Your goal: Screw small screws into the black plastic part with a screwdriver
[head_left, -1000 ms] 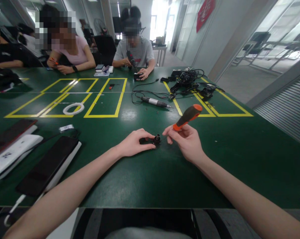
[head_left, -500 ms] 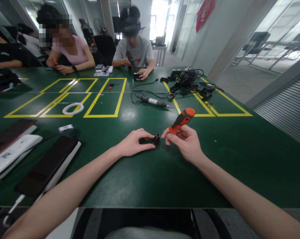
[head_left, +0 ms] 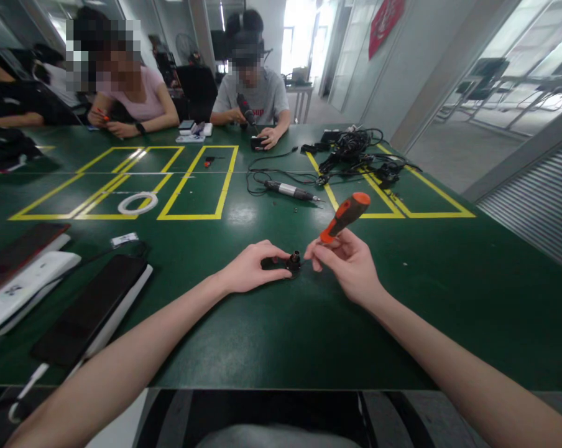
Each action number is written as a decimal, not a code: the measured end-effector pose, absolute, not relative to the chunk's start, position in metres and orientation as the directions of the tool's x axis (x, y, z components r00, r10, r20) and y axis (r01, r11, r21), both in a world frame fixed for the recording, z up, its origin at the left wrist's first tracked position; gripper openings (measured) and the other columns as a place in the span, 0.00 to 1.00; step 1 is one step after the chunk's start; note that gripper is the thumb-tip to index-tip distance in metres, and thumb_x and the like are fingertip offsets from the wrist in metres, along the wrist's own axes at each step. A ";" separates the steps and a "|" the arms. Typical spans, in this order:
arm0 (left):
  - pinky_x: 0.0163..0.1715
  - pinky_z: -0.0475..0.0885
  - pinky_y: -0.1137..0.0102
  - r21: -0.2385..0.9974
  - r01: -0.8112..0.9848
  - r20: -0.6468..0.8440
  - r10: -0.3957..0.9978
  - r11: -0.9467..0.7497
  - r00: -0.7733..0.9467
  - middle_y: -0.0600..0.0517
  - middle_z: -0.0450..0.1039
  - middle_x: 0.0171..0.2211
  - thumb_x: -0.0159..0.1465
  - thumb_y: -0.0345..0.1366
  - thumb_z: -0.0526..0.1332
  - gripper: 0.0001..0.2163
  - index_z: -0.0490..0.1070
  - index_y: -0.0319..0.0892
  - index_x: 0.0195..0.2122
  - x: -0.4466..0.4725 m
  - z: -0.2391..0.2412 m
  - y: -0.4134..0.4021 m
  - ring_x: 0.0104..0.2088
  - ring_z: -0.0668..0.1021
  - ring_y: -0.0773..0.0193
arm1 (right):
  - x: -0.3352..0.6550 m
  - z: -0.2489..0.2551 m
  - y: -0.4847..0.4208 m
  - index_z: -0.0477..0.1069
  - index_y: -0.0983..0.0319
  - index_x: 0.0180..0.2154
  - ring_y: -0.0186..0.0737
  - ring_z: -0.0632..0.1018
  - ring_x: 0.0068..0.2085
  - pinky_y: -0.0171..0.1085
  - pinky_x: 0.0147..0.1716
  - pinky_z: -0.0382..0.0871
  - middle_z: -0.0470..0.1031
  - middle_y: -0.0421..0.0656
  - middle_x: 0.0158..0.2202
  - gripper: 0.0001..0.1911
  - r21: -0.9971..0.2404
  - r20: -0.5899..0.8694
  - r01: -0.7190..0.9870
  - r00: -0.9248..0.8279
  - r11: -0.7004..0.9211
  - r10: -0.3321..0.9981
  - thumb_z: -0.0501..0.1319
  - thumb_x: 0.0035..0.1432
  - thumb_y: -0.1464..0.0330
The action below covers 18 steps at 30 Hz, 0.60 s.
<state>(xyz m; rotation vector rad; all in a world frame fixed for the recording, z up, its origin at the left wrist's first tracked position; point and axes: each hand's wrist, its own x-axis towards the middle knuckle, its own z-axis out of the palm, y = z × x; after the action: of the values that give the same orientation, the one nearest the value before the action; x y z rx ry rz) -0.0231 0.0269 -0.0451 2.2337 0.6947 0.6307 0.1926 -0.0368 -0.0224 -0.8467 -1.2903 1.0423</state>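
Between thumb and fingers, my left hand (head_left: 257,267) grips a small dark part (head_left: 294,261) on the green table (head_left: 234,336). The part is round at its base, with a short metallic post standing up from it; its exact kind is too small to make out. My right hand (head_left: 349,264) is closed on a screwdriver (head_left: 346,216) with an orange and dark grey handle. The handle tilts up and to the right, and the thin shaft, partly hidden by my fingers, points down toward the right side of the part. Whether the tip touches the part I cannot tell.
Beyond my hands lies a pen-shaped electric screwdriver (head_left: 290,190) with a cable. Tangled black cables (head_left: 350,152) sit at the back right. A white ring (head_left: 138,203) rests on yellow tape markings. Phones (head_left: 92,311) and white blocks are at left. Co-workers (head_left: 250,93) sit across the table.
The screwdriver handle has tipped slightly lower toward the right in my right hand. My left hand keeps its grip on the small dark part, nearly unmoved.
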 end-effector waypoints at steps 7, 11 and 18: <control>0.43 0.72 0.67 0.740 0.278 0.241 0.627 -0.612 0.741 0.48 0.82 0.42 0.65 0.40 0.70 0.13 0.81 0.42 0.48 -0.023 -0.045 0.027 0.43 0.78 0.60 | 0.195 -0.022 -0.034 0.79 0.60 0.32 0.33 0.73 0.22 0.37 0.23 0.71 0.80 0.42 0.28 0.17 -0.942 0.328 -0.078 -0.005 0.326 0.945 0.73 0.56 0.53; 0.43 0.72 0.67 0.741 0.274 0.245 0.626 -0.614 0.741 0.48 0.82 0.41 0.64 0.41 0.71 0.13 0.81 0.42 0.48 -0.024 -0.046 0.027 0.42 0.78 0.60 | 0.195 -0.023 -0.035 0.78 0.59 0.38 0.34 0.76 0.23 0.36 0.25 0.73 0.82 0.41 0.29 0.16 -0.935 0.327 -0.164 -0.054 0.315 0.944 0.72 0.58 0.54; 0.44 0.74 0.66 0.742 0.280 0.234 0.627 -0.609 0.743 0.48 0.80 0.42 0.59 0.36 0.74 0.18 0.80 0.42 0.50 -0.025 -0.047 0.027 0.40 0.78 0.61 | 0.195 -0.023 -0.036 0.76 0.60 0.31 0.33 0.76 0.24 0.36 0.26 0.74 0.82 0.42 0.30 0.14 -0.938 0.335 -0.108 -0.024 0.331 0.942 0.74 0.56 0.57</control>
<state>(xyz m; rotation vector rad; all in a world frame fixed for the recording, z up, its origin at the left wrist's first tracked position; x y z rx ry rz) -0.0246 0.0273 -0.0472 2.2300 0.6793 0.6304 0.1955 -0.0358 -0.0234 -0.8635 -1.3060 1.0320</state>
